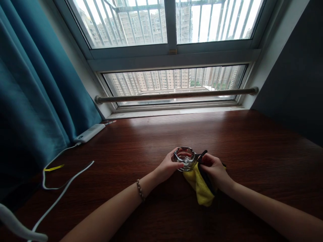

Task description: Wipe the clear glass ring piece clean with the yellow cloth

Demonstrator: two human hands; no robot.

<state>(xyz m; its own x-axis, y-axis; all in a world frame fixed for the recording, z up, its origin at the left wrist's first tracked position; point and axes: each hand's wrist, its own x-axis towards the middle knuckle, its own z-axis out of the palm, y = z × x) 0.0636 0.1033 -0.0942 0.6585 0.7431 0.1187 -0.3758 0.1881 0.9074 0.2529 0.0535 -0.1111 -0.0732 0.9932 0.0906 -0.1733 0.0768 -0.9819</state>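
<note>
A small clear glass dish, like an ashtray [185,157], sits just above the dark wooden desk [252,151] at its middle. My left hand [168,166] grips the dish's left side, fingers curled round its rim. My right hand [214,169] is closed on a yellow cloth with a dark edge [200,185], pressed against the dish's right side. The cloth hangs down onto the desk below the hand. A bead bracelet [140,190] circles my left wrist.
A white power bank [89,133] lies at the desk's far left beside the teal curtain [37,101]. White cables [63,185] trail across the left of the desk. A window with a metal rail [176,95] runs along the back.
</note>
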